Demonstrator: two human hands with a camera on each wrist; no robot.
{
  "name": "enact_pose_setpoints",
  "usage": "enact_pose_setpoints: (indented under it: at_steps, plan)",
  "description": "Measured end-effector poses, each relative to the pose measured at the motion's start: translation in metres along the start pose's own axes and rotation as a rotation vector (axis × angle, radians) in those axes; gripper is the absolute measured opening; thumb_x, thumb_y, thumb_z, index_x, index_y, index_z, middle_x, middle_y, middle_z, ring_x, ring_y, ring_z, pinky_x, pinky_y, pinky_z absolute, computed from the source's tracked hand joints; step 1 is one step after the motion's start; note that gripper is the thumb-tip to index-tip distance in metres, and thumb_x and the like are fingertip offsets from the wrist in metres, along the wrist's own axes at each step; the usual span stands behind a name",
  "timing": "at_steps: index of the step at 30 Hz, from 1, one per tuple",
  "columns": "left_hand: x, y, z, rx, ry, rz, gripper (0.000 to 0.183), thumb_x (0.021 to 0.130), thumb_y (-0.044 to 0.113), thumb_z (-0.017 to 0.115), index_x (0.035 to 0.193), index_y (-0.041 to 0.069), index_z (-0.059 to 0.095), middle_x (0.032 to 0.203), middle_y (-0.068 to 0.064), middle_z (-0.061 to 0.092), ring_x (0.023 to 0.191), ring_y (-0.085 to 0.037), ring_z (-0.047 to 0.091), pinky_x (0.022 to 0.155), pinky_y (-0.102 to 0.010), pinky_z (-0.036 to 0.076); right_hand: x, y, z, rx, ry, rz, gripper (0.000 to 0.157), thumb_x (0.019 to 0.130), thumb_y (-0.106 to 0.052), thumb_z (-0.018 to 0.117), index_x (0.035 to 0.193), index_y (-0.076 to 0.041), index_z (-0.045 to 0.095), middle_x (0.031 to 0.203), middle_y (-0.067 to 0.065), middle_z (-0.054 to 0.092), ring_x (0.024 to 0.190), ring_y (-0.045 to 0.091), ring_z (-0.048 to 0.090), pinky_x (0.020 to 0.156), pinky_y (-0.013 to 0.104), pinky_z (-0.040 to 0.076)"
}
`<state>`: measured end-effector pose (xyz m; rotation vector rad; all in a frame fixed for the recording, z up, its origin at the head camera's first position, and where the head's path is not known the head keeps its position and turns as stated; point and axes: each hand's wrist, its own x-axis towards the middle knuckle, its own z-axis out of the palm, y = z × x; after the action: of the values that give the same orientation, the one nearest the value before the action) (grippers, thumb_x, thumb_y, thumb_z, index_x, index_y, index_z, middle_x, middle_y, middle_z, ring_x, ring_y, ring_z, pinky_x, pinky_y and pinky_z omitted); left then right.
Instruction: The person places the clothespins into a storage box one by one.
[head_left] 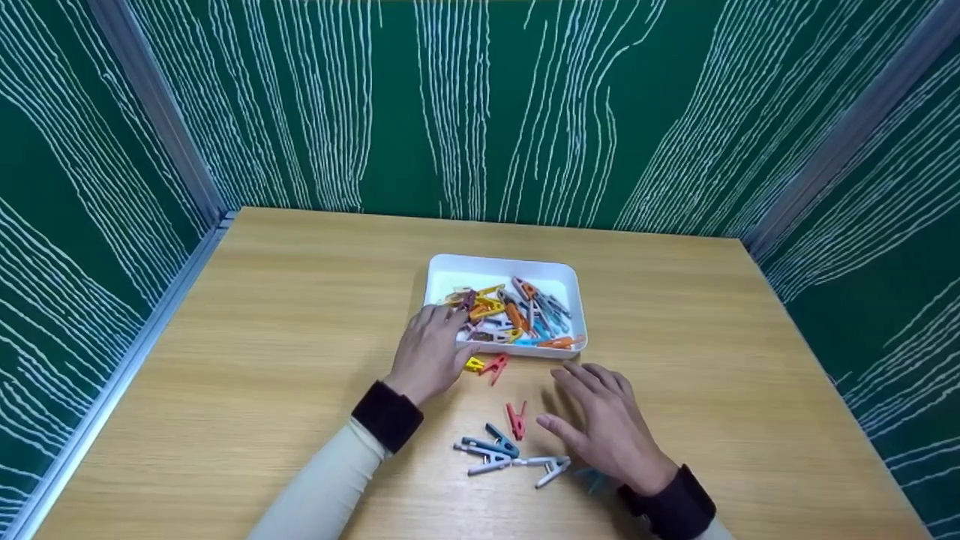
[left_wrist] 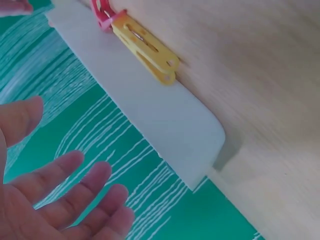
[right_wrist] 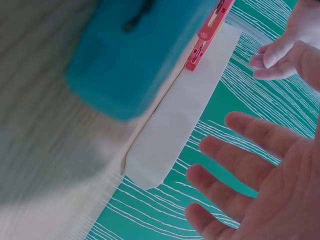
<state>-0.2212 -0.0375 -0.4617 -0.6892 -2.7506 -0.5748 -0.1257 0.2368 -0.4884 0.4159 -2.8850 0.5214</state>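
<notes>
My left hand (head_left: 427, 352) hovers over the front left corner of a white tray (head_left: 439, 262), its fingers relaxed and holding nothing. Several coloured clothespins (head_left: 487, 306) lie heaped in the tray. In front of it, a yellow clothespin (left_wrist: 145, 42) meets a red clothespin (head_left: 495, 366). My right hand (head_left: 607, 427) is held above the table with fingers extended and nothing in them. To its left are another red clothespin (head_left: 516, 420), a dark teal clothespin (head_left: 501, 441) and white clothespins (head_left: 551, 469). A teal clothespin (right_wrist: 130, 60) sits partly hidden below the right hand.
The wooden table (head_left: 300, 300) carries the tray near its middle. Green panels with white wavy lines (head_left: 517, 112) stand behind and on both sides, joined by metal posts (head_left: 161, 105). Dark bands (head_left: 388, 417) circle both wrists.
</notes>
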Motion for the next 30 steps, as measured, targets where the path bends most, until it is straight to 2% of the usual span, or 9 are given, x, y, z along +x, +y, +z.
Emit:
enact_pose_setpoints:
  at_steps: [7, 15, 18, 22, 24, 27, 30]
  plan:
    - [-0.022, -0.002, -0.003, -0.012, -0.013, 0.002, 0.054, 0.096, 0.037, 0.072, 0.136, 0.003, 0.062, 0.131, -0.019, 0.063, 0.127, -0.035, 0.053, 0.114, -0.05, 0.039, 0.0, 0.001, 0.002, -0.006, 0.006, 0.001, 0.068, 0.089, -0.058, 0.073, 0.142, -0.016, 0.062, 0.15, 0.013, 0.055, 0.138, 0.041, 0.046, 0.114, 0.062, 0.026]
    - [-0.049, -0.008, -0.004, -0.021, 0.021, -0.007, 0.053, 0.096, 0.036, 0.073, 0.135, 0.002, 0.062, 0.131, -0.02, 0.062, 0.127, -0.036, 0.054, 0.113, -0.051, 0.04, 0.001, 0.004, 0.0, -0.007, 0.015, -0.001, 0.064, 0.091, -0.055, 0.072, 0.141, -0.015, 0.063, 0.148, 0.013, 0.056, 0.137, 0.043, 0.046, 0.113, 0.064, 0.027]
    - [-0.056, -0.01, -0.004, -0.013, 0.02, -0.001, 0.051, 0.096, 0.036, 0.072, 0.134, 0.003, 0.063, 0.131, -0.018, 0.062, 0.126, -0.035, 0.055, 0.112, -0.051, 0.041, 0.001, 0.007, -0.002, -0.003, 0.031, -0.002, 0.063, 0.091, -0.053, 0.073, 0.14, -0.015, 0.063, 0.148, 0.013, 0.057, 0.137, 0.042, 0.047, 0.113, 0.064, 0.027]
    - [-0.062, -0.015, -0.003, -0.015, 0.052, 0.006, 0.051, 0.096, 0.035, 0.073, 0.133, 0.003, 0.063, 0.128, -0.017, 0.064, 0.124, -0.034, 0.055, 0.111, -0.051, 0.043, 0.002, 0.01, -0.008, -0.002, 0.044, -0.021, 0.058, 0.091, -0.049, 0.076, 0.135, -0.013, 0.067, 0.141, 0.013, 0.062, 0.132, 0.04, 0.051, 0.111, 0.062, 0.03]
    - [-0.065, -0.017, -0.003, -0.015, 0.066, 0.006, 0.05, 0.095, 0.034, 0.074, 0.132, 0.002, 0.064, 0.126, -0.017, 0.064, 0.123, -0.034, 0.056, 0.11, -0.05, 0.044, 0.001, 0.012, -0.012, 0.003, 0.043, -0.031, 0.052, 0.09, -0.046, 0.078, 0.128, -0.012, 0.071, 0.129, 0.012, 0.069, 0.124, 0.036, 0.057, 0.107, 0.059, 0.036]
    - [-0.069, -0.019, -0.002, -0.014, 0.067, 0.004, 0.05, 0.094, 0.033, 0.075, 0.131, 0.0, 0.065, 0.123, -0.017, 0.065, 0.121, -0.034, 0.057, 0.108, -0.05, 0.045, -0.002, 0.014, -0.02, 0.023, 0.01, -0.011, 0.036, 0.088, -0.04, 0.081, 0.109, -0.011, 0.077, 0.098, 0.004, 0.074, 0.093, 0.023, 0.065, 0.087, 0.044, 0.048]
    - [-0.071, -0.019, -0.002, -0.015, 0.058, -0.005, 0.051, 0.094, 0.034, 0.075, 0.131, 0.0, 0.065, 0.123, -0.017, 0.065, 0.121, -0.034, 0.057, 0.109, -0.051, 0.045, -0.006, 0.013, -0.028, 0.036, -0.081, 0.057, 0.024, 0.089, -0.038, 0.081, 0.088, -0.015, 0.075, 0.071, -0.008, 0.062, 0.064, 0.009, 0.054, 0.062, 0.029, 0.045]
